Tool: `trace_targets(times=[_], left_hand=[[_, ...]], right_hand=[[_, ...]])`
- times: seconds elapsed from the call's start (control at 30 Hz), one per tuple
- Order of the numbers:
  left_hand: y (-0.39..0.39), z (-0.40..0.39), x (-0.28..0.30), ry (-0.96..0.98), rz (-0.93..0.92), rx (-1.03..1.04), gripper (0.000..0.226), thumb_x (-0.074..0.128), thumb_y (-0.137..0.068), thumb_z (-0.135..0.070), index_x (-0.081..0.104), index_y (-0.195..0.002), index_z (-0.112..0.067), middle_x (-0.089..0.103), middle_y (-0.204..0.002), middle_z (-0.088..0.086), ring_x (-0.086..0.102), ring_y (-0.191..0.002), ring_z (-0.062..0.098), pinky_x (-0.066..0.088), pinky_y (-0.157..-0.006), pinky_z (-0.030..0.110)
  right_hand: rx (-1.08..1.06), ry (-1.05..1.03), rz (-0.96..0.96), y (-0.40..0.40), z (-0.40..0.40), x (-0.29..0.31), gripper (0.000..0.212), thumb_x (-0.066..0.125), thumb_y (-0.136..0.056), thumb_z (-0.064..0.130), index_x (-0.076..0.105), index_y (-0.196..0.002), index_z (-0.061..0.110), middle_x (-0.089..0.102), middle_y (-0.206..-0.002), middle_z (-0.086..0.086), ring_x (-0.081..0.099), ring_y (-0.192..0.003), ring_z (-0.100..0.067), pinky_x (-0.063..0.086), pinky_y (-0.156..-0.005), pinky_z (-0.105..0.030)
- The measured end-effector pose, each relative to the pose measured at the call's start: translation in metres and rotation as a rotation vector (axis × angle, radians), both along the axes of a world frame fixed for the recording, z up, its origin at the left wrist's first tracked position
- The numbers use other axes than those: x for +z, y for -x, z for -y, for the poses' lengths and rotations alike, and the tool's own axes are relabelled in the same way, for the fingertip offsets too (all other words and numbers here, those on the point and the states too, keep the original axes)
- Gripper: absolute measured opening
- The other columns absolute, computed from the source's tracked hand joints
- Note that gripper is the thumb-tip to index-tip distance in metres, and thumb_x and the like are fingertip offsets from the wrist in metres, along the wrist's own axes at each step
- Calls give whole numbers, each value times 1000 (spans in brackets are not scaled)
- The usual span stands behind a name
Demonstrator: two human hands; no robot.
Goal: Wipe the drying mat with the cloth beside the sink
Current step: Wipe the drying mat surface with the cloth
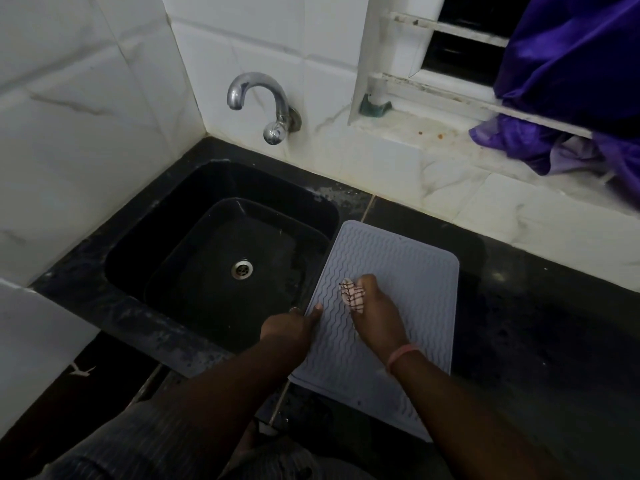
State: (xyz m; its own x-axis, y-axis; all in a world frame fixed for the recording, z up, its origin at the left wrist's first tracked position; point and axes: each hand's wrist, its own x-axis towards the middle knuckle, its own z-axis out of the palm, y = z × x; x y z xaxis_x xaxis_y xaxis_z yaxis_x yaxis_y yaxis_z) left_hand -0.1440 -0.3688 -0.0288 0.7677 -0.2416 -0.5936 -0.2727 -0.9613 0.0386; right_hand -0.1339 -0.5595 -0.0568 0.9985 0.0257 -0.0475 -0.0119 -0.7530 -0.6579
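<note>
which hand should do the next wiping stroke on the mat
The right hand: it already grips the bunched cloth and rests on the middle of the drying mat. The left hand holds the mat's edge by the sink, likely steadying it.

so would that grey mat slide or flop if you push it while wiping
Probably floppy: the mat looks thin, like ribbed silicone. It may slide on the glossy counter, and its left edge overhangs the sink, which would explain the left hand pinching that edge.

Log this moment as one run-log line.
left hand: pins grey ridged drying mat edge | right hand: presses bunched pale checked cloth on mat
</note>
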Motion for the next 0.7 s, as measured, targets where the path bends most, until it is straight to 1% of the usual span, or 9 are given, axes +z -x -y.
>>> trace_targets(times=[0.1,0.17,0.27,0.33,0.4,0.5,0.57,0.63,0.7], left_hand=[[1,0,-1,5,19,-1,75,48,-102,-27,2,-160,-36,43,-145,17,59,-119,34,51,-85,43],[1,0,-2,13,47,3,70,44,-103,-29,4,-160,-37,45,-144,16,58,-119,35,50,-86,42],[-1,-2,-5,19,37,2,71,46,-103,-36,3,-160,-38,45,-143,16,59,-118,35,50,-86,43],[-2,-4,-8,23,30,-3,73,47,-102,-38,2,-160,-38,45,-142,17,60,-116,34,51,-85,43],[-2,-5,-10,34,45,0,72,47,-102,-38,3,-159,-39,47,-141,16,60,-116,34,50,-86,42],[-1,-5,-9,31,62,-4,74,49,-102,-33,4,-160,-39,48,-138,14,60,-117,34,49,-86,41],[-2,-5,-8,23,56,-11,76,51,-101,-31,3,-160,-39,48,-138,15,60,-116,33,50,-85,41],[-2,-5,-9,22,44,-11,79,52,-100,-30,1,-159,-40,47,-137,15,61,-114,32,51,-83,41],[-1,-6,-9,27,37,-2,81,54,-100,-30,0,-159,-41,47,-137,15,61,-112,31,51,-80,42]], right_hand=[[-21,-36,-32,15,-11,3,21,59,-102,28,43,-115,29,67,-102,8,67,-90,-6,57,-72,-23],[-9,-89,-123,39,-21,6,18,56,-102,41,42,-108,32,67,-97,10,67,-86,-3,52,-68,-20],[118,-104,-193,76,-35,12,22,49,-102,51,40,-99,31,65,-88,6,66,-80,-10,52,-67,-33],[193,-93,-199,86,-36,15,17,51,-103,42,41,-98,30,63,-90,9,64,-84,-9,46,-67,-27],[166,-113,-177,78,-31,15,18,52,-104,44,42,-95,31,63,-87,12,62,-80,1,41,-62,-17],[113,-132,-116,51,-20,7,24,51,-103,52,42,-93,32,63,-80,10,64,-74,1,46,-59,-17],[76,-139,-79,31,-10,0,17,56,-103,45,44,-99,34,66,-89,13,66,-81,1,52,-66,-16],[-1,-134,-77,12,-4,-3,20,61,-100,37,44,-110,32,68,-101,12,68,-90,-1,58,-74,-22],[-59,-74,-66,3,-4,-3,23,60,-101,36,42,-113,31,67,-97,8,66,-83,-4,57,-67,-25]])
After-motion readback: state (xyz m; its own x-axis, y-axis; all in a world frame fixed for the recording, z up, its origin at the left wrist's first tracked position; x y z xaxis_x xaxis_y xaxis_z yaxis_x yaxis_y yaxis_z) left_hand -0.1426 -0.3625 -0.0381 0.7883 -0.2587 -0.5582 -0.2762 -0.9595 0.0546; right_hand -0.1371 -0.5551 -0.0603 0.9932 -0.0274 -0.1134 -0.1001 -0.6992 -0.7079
